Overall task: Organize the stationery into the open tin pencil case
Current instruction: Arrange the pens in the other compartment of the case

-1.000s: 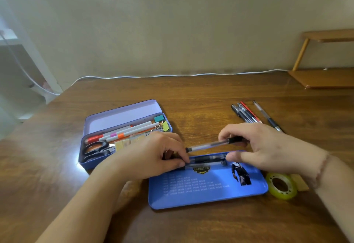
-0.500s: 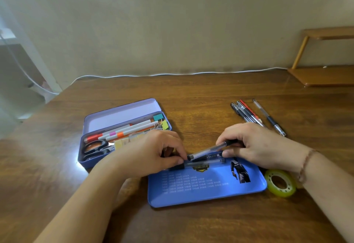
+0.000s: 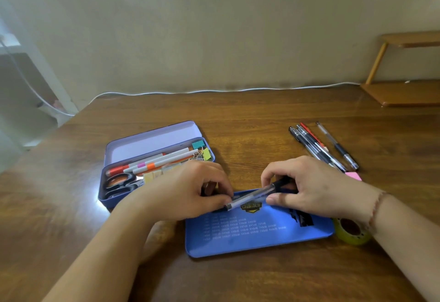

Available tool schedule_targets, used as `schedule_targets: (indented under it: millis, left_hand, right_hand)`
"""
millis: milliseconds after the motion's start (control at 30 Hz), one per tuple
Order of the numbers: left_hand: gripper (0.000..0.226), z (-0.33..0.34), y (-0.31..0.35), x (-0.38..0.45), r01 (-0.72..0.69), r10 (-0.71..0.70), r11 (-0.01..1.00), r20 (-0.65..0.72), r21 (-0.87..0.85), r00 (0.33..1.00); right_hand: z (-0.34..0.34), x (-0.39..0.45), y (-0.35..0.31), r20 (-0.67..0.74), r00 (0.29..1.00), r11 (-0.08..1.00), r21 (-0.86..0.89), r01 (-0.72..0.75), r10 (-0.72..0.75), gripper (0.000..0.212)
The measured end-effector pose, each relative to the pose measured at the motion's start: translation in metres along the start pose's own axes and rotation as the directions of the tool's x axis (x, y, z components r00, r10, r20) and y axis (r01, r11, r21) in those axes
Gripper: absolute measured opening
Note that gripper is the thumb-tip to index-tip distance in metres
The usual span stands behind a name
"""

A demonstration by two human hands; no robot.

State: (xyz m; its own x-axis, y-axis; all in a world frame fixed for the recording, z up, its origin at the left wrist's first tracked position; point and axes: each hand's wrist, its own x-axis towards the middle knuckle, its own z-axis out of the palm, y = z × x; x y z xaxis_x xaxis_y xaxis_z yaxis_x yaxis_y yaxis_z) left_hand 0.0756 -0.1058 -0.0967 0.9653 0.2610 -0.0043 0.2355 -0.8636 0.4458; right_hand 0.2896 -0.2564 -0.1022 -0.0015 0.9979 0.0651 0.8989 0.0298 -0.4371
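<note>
Glossy wood table [image 3: 250, 121]. Clear-barrel black-grip pen [image 3: 252, 195] pinched at both ends by left hand [image 3: 188, 192] and right hand [image 3: 307, 190], over flat blue tin tray [image 3: 257, 237]; open purple tin case [image 3: 152, 144] left.

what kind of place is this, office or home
Likely a home desk or study corner: a wooden table against a plain wall, a white cable along its back edge, a small wooden shelf at the side.
</note>
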Motion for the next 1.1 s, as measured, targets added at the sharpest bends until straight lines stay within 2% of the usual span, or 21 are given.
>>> schedule_targets:
  millis: [200, 333, 367, 500, 567, 633, 733, 900, 1000, 1100]
  left_hand:
    - [0.016, -0.002, -0.001, -0.001, 0.006, -0.005, 1.0, 0.022, -0.015, 1.0]
    - [0.012, -0.002, 0.0, -0.001, 0.015, -0.015, 1.0, 0.011, -0.019, 1.0]
    - [0.011, -0.002, 0.0, -0.001, 0.014, -0.014, 1.0, 0.008, -0.023, 1.0]
    - [0.008, -0.002, -0.001, -0.001, -0.005, 0.006, 0.999, 0.021, -0.041, 1.0]
    - [0.007, -0.002, -0.001, -0.001, -0.002, 0.003, 0.999, 0.022, -0.049, 1.0]
    - [0.007, -0.002, -0.002, 0.0, -0.001, 0.002, 0.998, 0.021, -0.056, 1.0]
    - [0.006, -0.001, -0.002, 0.0, -0.004, 0.005, 0.998, 0.017, -0.061, 1.0]
    - [0.005, -0.001, -0.002, -0.001, -0.005, 0.005, 0.998, 0.007, -0.058, 1.0]
    - [0.01, -0.002, -0.001, -0.001, 0.004, -0.004, 0.999, 0.018, -0.035, 1.0]
    - [0.013, -0.003, 0.0, -0.001, 0.015, -0.015, 1.0, 0.037, -0.01, 0.999]
  right_hand:
    - [-0.002, -0.002, -0.003, -0.003, 0.999, 0.999, -0.008, 0.042, -0.042, 0.013]
    - [-0.021, -0.012, -0.003, 0.06, 0.998, 0.977, 0.214, -0.021, 0.008, 0.016]
    - [-0.026, -0.014, -0.002, 0.082, 0.997, 0.976, 0.217, -0.029, 0.011, 0.013]
    - [-0.021, -0.017, -0.01, 0.117, 0.993, 1.0, 0.0, 0.03, -0.03, 0.006]
    - [-0.009, -0.014, -0.015, 0.074, 0.993, 0.986, -0.134, 0.104, -0.095, 0.012]
    - [0.0, -0.01, -0.021, 0.03, 0.994, 0.976, -0.191, 0.108, -0.104, 0.02]
    - [0.008, -0.006, -0.026, -0.012, 0.997, 0.986, -0.154, 0.071, -0.073, 0.028]
    - [0.017, -0.001, -0.027, -0.147, 0.987, 0.995, -0.082, 0.051, -0.062, 0.011]
    - [0.021, 0.001, -0.028, -0.199, 0.979, 0.993, -0.116, 0.018, -0.041, 0.017]
    - [0.021, 0.002, -0.032, -0.181, 0.983, 0.989, -0.149, 0.008, -0.035, 0.024]
